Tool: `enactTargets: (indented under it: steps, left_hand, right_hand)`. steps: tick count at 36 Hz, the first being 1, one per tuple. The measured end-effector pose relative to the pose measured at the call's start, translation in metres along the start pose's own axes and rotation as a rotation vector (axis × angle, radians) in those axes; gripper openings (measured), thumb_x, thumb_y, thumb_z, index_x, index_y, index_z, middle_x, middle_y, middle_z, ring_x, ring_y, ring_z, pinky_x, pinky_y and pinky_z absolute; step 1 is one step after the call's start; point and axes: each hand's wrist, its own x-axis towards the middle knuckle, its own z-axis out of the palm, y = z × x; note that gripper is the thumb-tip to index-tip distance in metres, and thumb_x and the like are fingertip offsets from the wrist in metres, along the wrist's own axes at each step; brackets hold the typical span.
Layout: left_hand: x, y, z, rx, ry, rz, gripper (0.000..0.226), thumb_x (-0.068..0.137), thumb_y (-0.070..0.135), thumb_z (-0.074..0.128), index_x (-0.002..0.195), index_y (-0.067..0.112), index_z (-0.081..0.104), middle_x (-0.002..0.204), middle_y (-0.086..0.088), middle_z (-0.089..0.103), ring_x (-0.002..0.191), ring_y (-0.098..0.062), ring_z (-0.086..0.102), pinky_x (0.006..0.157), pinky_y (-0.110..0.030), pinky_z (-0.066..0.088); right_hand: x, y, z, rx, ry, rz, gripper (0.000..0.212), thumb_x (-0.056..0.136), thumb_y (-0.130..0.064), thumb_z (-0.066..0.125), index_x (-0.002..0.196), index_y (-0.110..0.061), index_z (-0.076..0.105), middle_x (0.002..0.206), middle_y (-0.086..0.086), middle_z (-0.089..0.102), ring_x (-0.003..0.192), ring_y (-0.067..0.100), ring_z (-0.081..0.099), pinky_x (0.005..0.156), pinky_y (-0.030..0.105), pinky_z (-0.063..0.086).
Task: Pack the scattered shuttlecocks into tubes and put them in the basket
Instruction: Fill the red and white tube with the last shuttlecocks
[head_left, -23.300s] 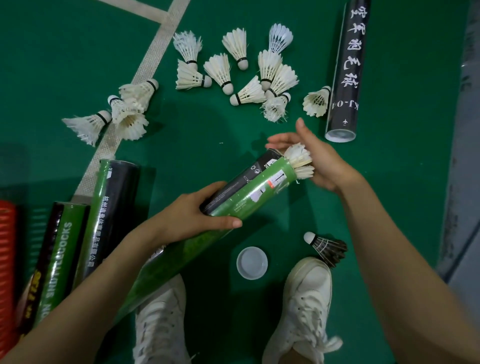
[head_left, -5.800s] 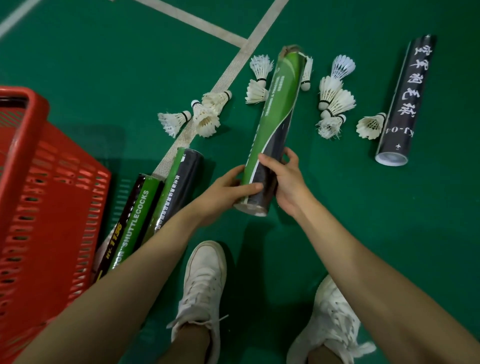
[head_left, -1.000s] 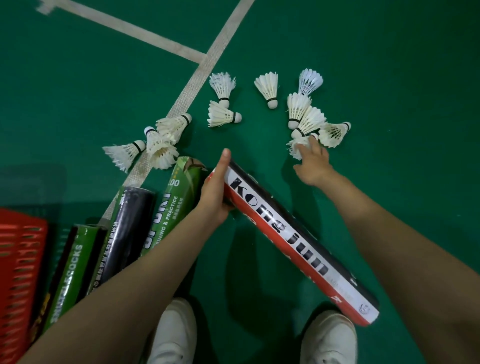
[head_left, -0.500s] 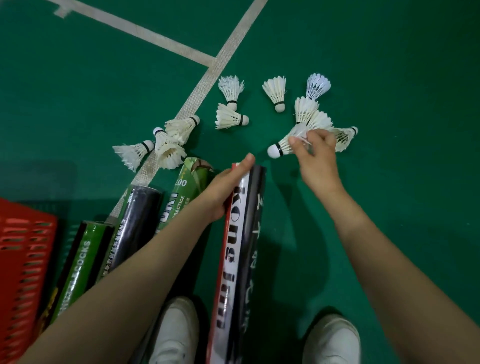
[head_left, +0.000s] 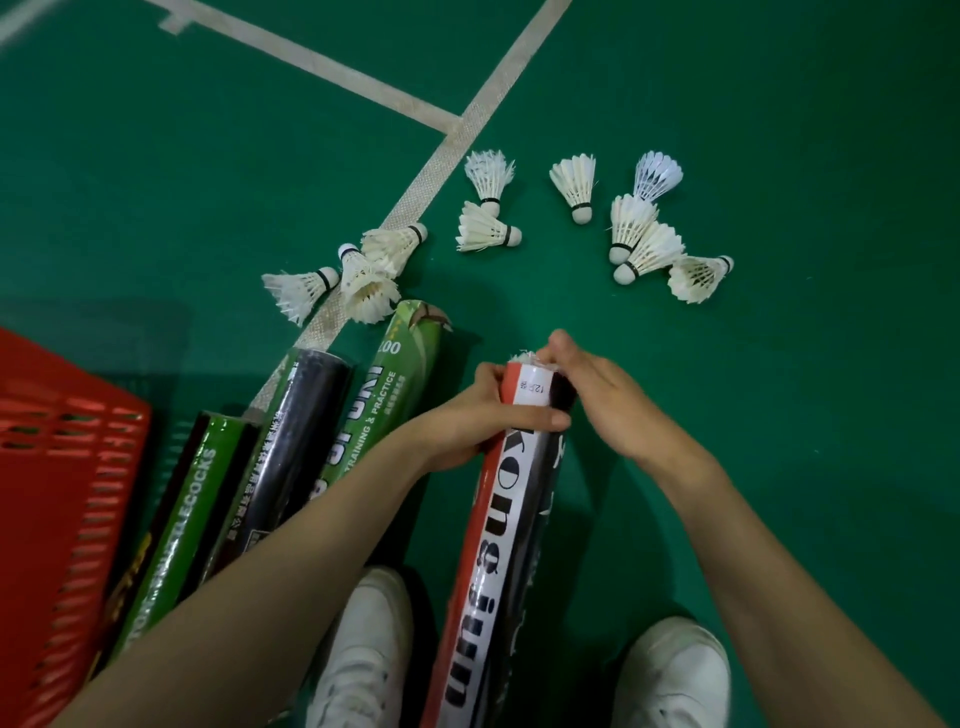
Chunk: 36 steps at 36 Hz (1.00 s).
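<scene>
Shuttlecock (head_left: 522, 357) pinched in the right grip (head_left: 608, 410) sits at the mouth of the red-and-black tube (head_left: 504, 545), wrapped by the left grip (head_left: 467, 421) at frame centre; pushed askew, its feathers could crumple against the rim.

— Where is the held tube (head_left: 498, 545) sitting?
— It is running between the left shoe (head_left: 363, 649) and the right shoe (head_left: 670, 675). The left hand (head_left: 483, 421) is gripping it near the top, and the right hand (head_left: 608, 400) is pinching a shuttlecock (head_left: 522, 357) at its mouth.
— What is lying to its left?
— Three other tubes (head_left: 296, 441) are lying side by side, with the basket (head_left: 47, 467) sitting left of them.
— And beyond?
— A trio of shuttlecocks (head_left: 366, 288) is lying on the court line (head_left: 498, 88). A pair of shuttlecocks (head_left: 480, 231) and a single shuttlecock (head_left: 574, 182) are lying mid-way, and a cluster of four (head_left: 652, 247) is bunching at the right.
</scene>
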Motion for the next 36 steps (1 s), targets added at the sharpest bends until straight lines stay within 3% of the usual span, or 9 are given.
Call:
enactTargets:
  steps: [4,8,15,21,24,26,31,34,36]
  left_hand:
    - [0.0,0.0,-0.005,-0.08,0.207,0.079,0.071,0.064,0.031,0.081,0.117,0.013,0.039,0.107,-0.006,0.06,0.088,-0.016,0.068,0.078,-0.032,0.056]
    - [0.009,0.01,-0.004,-0.165,0.32,0.167,0.054,0.075,0.034,0.081,0.118,0.013,0.054,0.104,-0.013,0.07,0.086,-0.023,0.07,0.077,-0.037,0.058]
    - [0.031,0.074,-0.004,-0.103,0.263,0.136,0.038,0.082,0.039,0.073,0.109,0.015,0.062,0.086,-0.006,0.074,0.073,-0.021,0.07,0.069,-0.034,0.057]
    - [0.039,0.108,0.0,0.036,0.147,0.009,0.048,0.082,0.043,0.071,0.117,0.012,0.059,0.08,-0.005,0.074,0.067,-0.019,0.071,0.062,-0.03,0.057]
    - [0.042,0.103,0.001,0.137,0.149,-0.017,0.054,0.079,0.046,0.072,0.12,0.014,0.058,0.089,-0.008,0.074,0.074,-0.022,0.072,0.071,-0.035,0.059]
    - [0.041,0.1,0.002,0.164,0.142,-0.042,0.054,0.078,0.046,0.073,0.12,0.016,0.057,0.09,-0.008,0.074,0.074,-0.022,0.073,0.067,-0.033,0.058]
    - [0.038,0.09,-0.005,0.191,0.138,-0.108,0.06,0.068,0.052,0.076,0.116,0.023,0.055,0.091,-0.006,0.074,0.074,-0.019,0.073,0.062,-0.026,0.055]
    - [0.035,0.081,-0.011,0.222,0.136,-0.127,0.049,0.073,0.05,0.073,0.112,0.03,0.051,0.095,-0.006,0.072,0.063,-0.011,0.067,0.049,-0.018,0.049]
    - [0.033,0.075,-0.014,0.265,0.141,-0.118,0.05,0.075,0.052,0.071,0.115,0.031,0.05,0.101,-0.004,0.069,0.073,-0.012,0.065,0.055,-0.017,0.052]
  right_hand:
    - [0.012,0.004,0.003,0.054,0.153,-0.053,0.047,0.084,-0.07,0.031,0.096,-0.037,0.063,0.108,-0.015,0.064,0.11,0.006,0.056,0.104,0.038,0.041]
    - [0.026,0.003,-0.002,0.046,0.162,-0.111,0.018,0.098,-0.038,0.045,0.1,-0.034,0.062,0.108,-0.011,0.065,0.108,0.006,0.058,0.098,0.026,0.043]
    - [0.061,-0.005,-0.05,0.051,0.384,-0.056,0.016,0.098,-0.025,0.049,0.104,-0.021,0.063,0.105,-0.004,0.064,0.1,0.01,0.057,0.09,0.025,0.043]
    - [0.086,0.008,-0.109,-0.294,0.453,0.154,0.035,0.093,-0.023,0.055,0.128,-0.021,0.054,0.136,0.014,0.038,0.125,0.025,0.042,0.096,0.019,0.03]
    - [0.094,0.015,-0.129,-0.395,0.479,0.318,0.053,0.092,-0.024,0.056,0.142,-0.024,0.04,0.144,0.018,0.03,0.134,0.033,0.028,0.107,0.029,0.026]
    - [0.099,0.02,-0.137,-0.447,0.463,0.355,0.061,0.092,-0.026,0.056,0.147,-0.027,0.031,0.15,0.016,0.023,0.139,0.033,0.017,0.111,0.034,0.021]
    - [0.117,0.033,-0.14,-0.567,0.34,0.328,0.061,0.091,-0.032,0.058,0.146,-0.031,0.032,0.159,0.01,0.004,0.146,0.03,-0.002,0.118,0.046,0.01]
    - [0.124,0.041,-0.133,-0.609,0.36,0.34,0.054,0.092,-0.037,0.057,0.141,-0.024,0.041,0.157,0.007,0.015,0.146,0.025,0.005,0.117,0.049,0.01]
    - [0.124,0.046,-0.128,-0.672,0.425,0.306,0.045,0.091,-0.034,0.058,0.133,-0.018,0.05,0.148,0.006,0.029,0.143,0.021,0.011,0.116,0.053,0.006]
